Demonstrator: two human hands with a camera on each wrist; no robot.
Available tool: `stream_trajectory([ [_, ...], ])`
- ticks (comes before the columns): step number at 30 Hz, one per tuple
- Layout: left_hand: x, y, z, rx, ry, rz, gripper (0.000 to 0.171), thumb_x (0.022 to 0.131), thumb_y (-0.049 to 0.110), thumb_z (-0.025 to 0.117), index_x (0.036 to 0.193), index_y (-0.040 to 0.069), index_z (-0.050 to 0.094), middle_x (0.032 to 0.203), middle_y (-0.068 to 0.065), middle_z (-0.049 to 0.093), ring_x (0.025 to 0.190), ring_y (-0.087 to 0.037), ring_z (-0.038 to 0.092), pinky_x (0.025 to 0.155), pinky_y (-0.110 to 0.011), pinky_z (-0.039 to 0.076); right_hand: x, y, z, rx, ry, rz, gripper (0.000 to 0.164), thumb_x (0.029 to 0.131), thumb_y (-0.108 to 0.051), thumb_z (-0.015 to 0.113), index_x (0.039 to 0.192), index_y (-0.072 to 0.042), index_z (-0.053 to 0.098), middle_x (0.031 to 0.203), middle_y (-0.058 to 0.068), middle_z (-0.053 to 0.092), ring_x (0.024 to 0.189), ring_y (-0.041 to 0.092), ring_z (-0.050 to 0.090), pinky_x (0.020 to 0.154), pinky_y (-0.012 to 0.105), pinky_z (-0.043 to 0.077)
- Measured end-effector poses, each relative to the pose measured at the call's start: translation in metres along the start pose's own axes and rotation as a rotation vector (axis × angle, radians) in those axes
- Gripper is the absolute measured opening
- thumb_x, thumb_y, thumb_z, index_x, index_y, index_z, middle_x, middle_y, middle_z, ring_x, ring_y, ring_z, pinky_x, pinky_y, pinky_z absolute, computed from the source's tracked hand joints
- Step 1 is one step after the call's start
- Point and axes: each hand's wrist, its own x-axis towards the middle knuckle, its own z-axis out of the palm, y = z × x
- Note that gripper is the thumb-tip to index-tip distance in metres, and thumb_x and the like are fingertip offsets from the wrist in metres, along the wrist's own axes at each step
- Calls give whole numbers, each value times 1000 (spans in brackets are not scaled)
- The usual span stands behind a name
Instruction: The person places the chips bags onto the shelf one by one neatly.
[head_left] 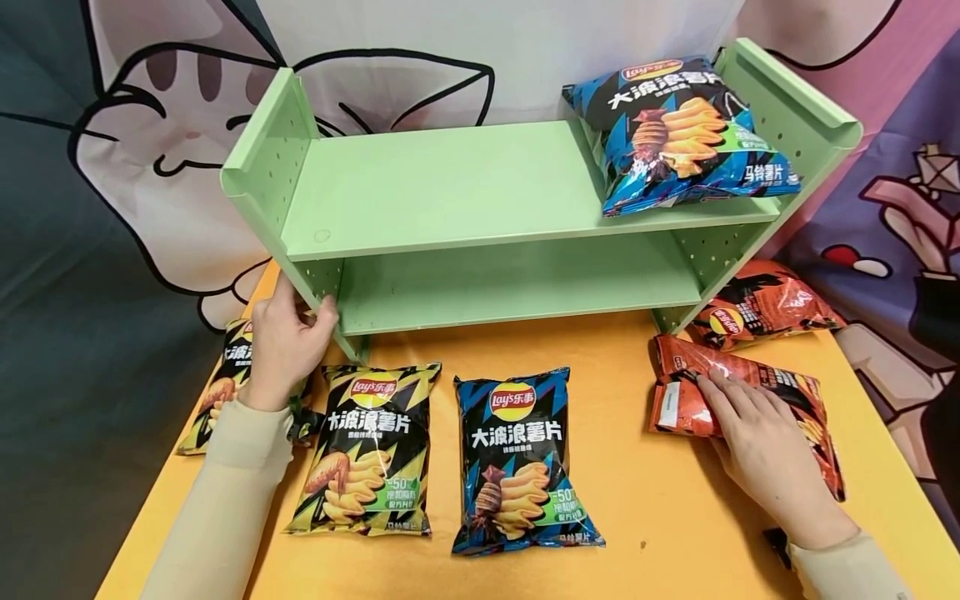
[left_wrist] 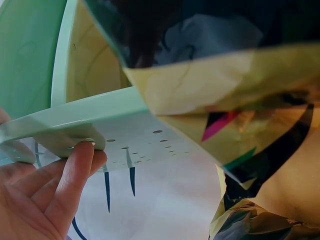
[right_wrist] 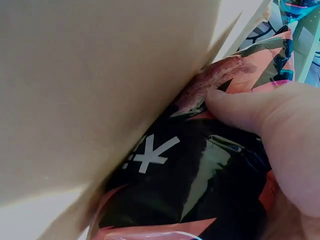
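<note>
My left hand (head_left: 288,342) grips the lower left side panel of the green two-tier shelf (head_left: 442,192), thumb at its front edge; in the left wrist view the fingertips (left_wrist: 82,150) touch the perforated panel. At the right, my right hand (head_left: 772,446) holds a red bag of chips (head_left: 690,404), fingers spread over its upper face. The right wrist view shows the thumb (right_wrist: 235,107) pressed on the bag's printed face (right_wrist: 165,175). Another red chip bag (head_left: 772,304) lies behind it, beside the shelf's right leg.
A blue chip bag (head_left: 675,137) lies on the top shelf's right end. On the orange table (head_left: 622,508), a yellow-and-black bag (head_left: 367,467) and another blue bag (head_left: 517,475) lie in front of the shelf. One more yellow-and-black bag (head_left: 213,400) is partly hidden by the left arm.
</note>
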Motion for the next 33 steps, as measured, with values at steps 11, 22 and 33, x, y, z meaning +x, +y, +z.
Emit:
stream_trajectory([
  [11, -1, 0, -1, -11, 11, -1, 47, 87, 17, 65, 133, 6, 63, 79, -22, 75, 54, -28, 67, 53, -9, 39, 12, -1, -21, 38, 11, -18, 63, 73, -17, 64, 134, 0, 64, 126, 23, 69, 108, 48, 66, 91, 62, 48],
  [22, -2, 1, -1, -12, 10, -4, 46, 87, 17, 65, 133, 6, 63, 79, -21, 75, 53, -24, 64, 51, -10, 40, 22, -19, -42, 153, 23, -39, 56, 95, -35, 46, 140, -7, 64, 131, 15, 70, 108, 43, 66, 107, 43, 44],
  [33, -2, 1, 0, 0, -3, -7, 46, 88, 17, 63, 133, 4, 62, 78, -21, 75, 51, -25, 63, 50, -12, 40, 35, -29, -52, 360, 243, 15, 57, 103, -49, 48, 131, -5, 71, 125, 14, 74, 125, 2, 58, 116, 12, 32],
])
